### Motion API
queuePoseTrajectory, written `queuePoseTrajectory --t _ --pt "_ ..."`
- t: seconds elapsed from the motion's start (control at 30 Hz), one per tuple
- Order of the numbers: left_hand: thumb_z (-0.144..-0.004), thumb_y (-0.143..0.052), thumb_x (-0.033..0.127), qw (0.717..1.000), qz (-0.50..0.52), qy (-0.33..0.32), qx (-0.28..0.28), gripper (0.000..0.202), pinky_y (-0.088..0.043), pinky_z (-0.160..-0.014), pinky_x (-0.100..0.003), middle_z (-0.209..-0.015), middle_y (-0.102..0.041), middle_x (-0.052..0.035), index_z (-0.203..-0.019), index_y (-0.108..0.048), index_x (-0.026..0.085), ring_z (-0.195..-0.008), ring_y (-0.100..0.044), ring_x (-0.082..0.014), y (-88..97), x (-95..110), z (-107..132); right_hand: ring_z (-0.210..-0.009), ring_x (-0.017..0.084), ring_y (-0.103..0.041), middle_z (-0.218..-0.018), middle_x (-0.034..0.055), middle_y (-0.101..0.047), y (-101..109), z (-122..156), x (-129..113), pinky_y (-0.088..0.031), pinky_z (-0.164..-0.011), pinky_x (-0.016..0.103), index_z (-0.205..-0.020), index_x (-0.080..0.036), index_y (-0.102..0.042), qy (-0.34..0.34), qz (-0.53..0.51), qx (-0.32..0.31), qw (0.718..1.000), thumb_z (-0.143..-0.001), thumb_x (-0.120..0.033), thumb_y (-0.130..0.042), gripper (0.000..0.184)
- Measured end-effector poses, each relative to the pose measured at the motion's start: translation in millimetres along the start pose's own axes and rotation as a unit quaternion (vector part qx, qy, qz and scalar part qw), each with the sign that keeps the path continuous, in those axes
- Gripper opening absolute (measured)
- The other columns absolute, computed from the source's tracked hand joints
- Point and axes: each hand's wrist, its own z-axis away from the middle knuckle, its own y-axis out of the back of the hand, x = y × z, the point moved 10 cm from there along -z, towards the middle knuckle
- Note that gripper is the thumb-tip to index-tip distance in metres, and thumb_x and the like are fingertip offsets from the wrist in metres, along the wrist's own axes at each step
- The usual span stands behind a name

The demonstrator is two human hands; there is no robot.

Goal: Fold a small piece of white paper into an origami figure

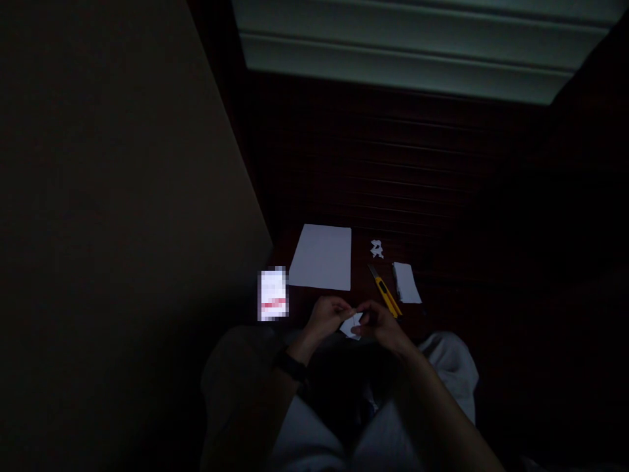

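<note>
The scene is very dark. My left hand (328, 316) and my right hand (377, 322) meet low in the middle of the view, both pinching a small white piece of paper (352, 325) between their fingers. A dark band sits on my left wrist. Just beyond my right hand lies a yellow utility knife (384, 292) on the dark wooden surface (442, 216).
A white sheet of paper (322, 257) lies flat beyond my hands. A smaller white slip (407, 282) sits right of the knife, and a crumpled white scrap (377, 248) behind it. A blurred white card (273, 294) is at the left. A pale wall (113, 196) rises on the left.
</note>
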Motion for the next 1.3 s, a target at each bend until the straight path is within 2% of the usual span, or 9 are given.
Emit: queuePoseTrajectory --t 0.2,0.37,0.57,0.77,0.93,1.03,1.17,1.3 --pt "-0.067 -0.063 0.033 1.0 -0.025 -0.008 0.015 0.022 -0.044 -0.056 -0.023 -0.071 -0.067 -0.0079 -0.073 -0.065 0.012 -0.065 -0.061 -0.0165 0.6 5.1 -1.1 -0.06 0.01 -0.049 -0.07 -0.0043 -0.05 -1.1 3.2 -12.2 -0.041 -0.053 0.021 -0.094 -0.021 -0.051 0.032 0.031 0.007 0.999 -0.058 -0.027 -0.074 0.042" --pt "-0.068 -0.062 0.033 0.998 -0.052 -0.025 0.001 0.021 -0.044 -0.057 -0.023 -0.071 -0.067 -0.0075 -0.072 -0.066 0.012 -0.064 -0.061 -0.0161 -2.6 14.5 0.9 -0.063 0.011 -0.049 -0.07 -0.0037 -0.05 0.4 4.1 -17.2 -0.04 -0.055 0.022 -0.094 -0.021 -0.053 0.051 0.09 0.032 0.994 -0.062 -0.026 -0.071 0.037" --pt "-0.068 -0.061 0.036 0.997 -0.07 -0.041 0.0 0.025 -0.042 -0.056 -0.023 -0.069 -0.066 -0.0066 -0.072 -0.066 0.013 -0.062 -0.059 -0.0151 -3.2 11.7 0.9 -0.059 0.01 -0.047 -0.07 -0.0041 -0.049 -1.2 2.9 -15.8 -0.038 -0.052 0.021 -0.093 -0.021 -0.054 0.058 0.092 0.019 0.994 -0.062 -0.026 -0.071 0.036" --pt "-0.066 -0.064 0.035 1.0 -0.006 -0.019 -0.011 0.025 -0.04 -0.053 -0.021 -0.066 -0.065 -0.0058 -0.072 -0.066 0.011 -0.058 -0.057 -0.013 -4.4 7.6 -0.2 -0.058 0.011 -0.048 -0.066 -0.0045 -0.049 3.6 2.9 -14.9 -0.039 -0.052 0.021 -0.09 -0.019 -0.054 0.032 0.079 0.03 0.996 -0.057 -0.029 -0.074 0.039" --pt "-0.064 -0.065 0.041 0.998 0.023 0.031 -0.04 0.032 -0.031 -0.043 -0.019 -0.054 -0.058 -0.0008 -0.074 -0.066 0.01 -0.043 -0.044 -0.0071 -9.5 6.6 1.7 -0.055 0.009 -0.047 -0.064 -0.0056 -0.047 5.1 3.6 -12.3 -0.04 -0.051 0.021 -0.086 -0.019 -0.055 0.008 0.034 0.042 0.999 -0.053 -0.028 -0.076 0.04" --pt "-0.069 -0.057 0.049 0.997 0.031 0.048 -0.051 0.041 -0.028 -0.04 -0.018 -0.054 -0.055 -0.0009 -0.073 -0.065 0.01 -0.042 -0.042 -0.0064 -11.0 5.9 2.3 -0.054 0.009 -0.046 -0.065 -0.0058 -0.047 7.8 3.9 -9.1 -0.039 -0.051 0.021 -0.086 -0.02 -0.054 0.003 0.012 0.054 0.998 -0.052 -0.027 -0.076 0.042" --pt "-0.075 -0.044 0.057 0.995 0.032 0.077 -0.047 0.052 -0.029 -0.039 -0.018 -0.06 -0.058 -0.004 -0.074 -0.065 0.009 -0.045 -0.045 -0.0079 -10.0 -0.9 1.4 -0.053 0.009 -0.046 -0.063 -0.006 -0.046 9.6 4.0 -3.4 -0.039 -0.049 0.021 -0.086 -0.019 -0.054 -0.016 0.005 0.06 0.998 -0.05 -0.026 -0.077 0.043" --pt "-0.071 -0.05 0.056 0.997 -0.011 0.032 -0.065 0.05 -0.025 -0.04 -0.018 -0.052 -0.052 -0.0003 -0.069 -0.065 0.009 -0.044 -0.04 -0.007 -14.4 6.0 -0.1 -0.053 0.009 -0.046 -0.063 -0.0061 -0.046 8.5 4.9 -4.9 -0.039 -0.05 0.022 -0.086 -0.019 -0.054 -0.017 0.002 0.059 0.998 -0.05 -0.027 -0.077 0.043"
